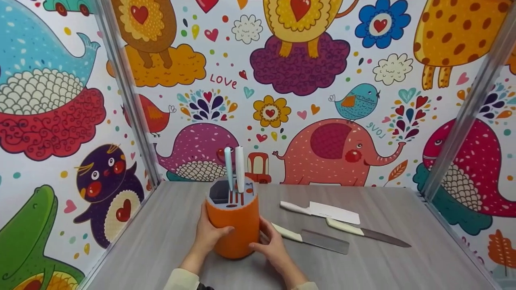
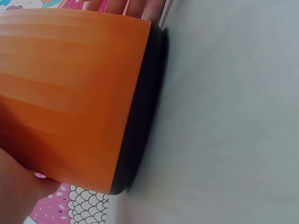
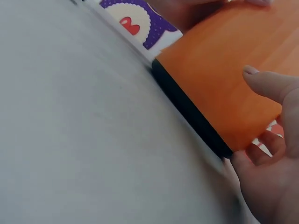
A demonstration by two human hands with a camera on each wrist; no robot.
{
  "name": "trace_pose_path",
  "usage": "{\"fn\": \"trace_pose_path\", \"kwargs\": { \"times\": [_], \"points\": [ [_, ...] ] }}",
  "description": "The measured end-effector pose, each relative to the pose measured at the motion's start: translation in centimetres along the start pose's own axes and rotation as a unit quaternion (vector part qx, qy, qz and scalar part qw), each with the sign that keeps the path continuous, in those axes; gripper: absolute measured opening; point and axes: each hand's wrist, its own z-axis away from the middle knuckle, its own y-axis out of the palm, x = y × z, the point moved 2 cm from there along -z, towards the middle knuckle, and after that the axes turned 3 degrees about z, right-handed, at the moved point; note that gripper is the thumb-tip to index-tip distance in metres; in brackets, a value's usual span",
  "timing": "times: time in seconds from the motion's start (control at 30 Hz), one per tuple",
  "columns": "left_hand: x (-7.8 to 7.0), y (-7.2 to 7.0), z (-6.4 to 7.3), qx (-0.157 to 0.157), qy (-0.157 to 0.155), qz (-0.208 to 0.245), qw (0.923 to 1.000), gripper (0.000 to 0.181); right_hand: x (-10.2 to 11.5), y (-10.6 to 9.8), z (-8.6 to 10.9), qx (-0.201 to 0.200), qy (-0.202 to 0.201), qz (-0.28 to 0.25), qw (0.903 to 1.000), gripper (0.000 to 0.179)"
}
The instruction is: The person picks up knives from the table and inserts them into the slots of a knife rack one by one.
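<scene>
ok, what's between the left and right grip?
The orange knife block, left grip on one side, right grip on the other. Plainest in the head view; the right wrist view shows it too.

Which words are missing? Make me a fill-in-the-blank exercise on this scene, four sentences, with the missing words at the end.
1. The left hand and right hand hold a knife block coloured ____.
2. From its top rise a pale blue handle and a ____ one.
3. The number of knives lying on the table is ____.
4. In the head view, the pointed knife aims its tip toward the picture's ____ side.

Missing words: orange; white; three; right.
</scene>
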Motion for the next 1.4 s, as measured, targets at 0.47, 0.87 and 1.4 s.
{"fn": "trace_pose_path", "kwargs": {
  "times": [0.47, 0.87, 1.4],
  "points": [
    [-0.1, 0.4, -0.1, -0.001, -0.011, 0.008, 0.9999, 0.120, 1.8, -7.2, 0.2, -0.194, -0.024, 0.291, 0.9365, 0.053],
    [0.2, 0.1, 0.1, -0.002, 0.019, -0.007, 0.9998, 0.121, 1.4, -7.2, 0.6, -0.120, 0.003, 0.484, 0.8669, 0.045],
    [0.4, 0.6, -0.1, -0.006, -0.003, -0.003, 1.0000, 0.113, 1.8, -6.6, 0.7, -0.121, 0.011, 0.525, 0.8424, 0.030]
  ]
}}
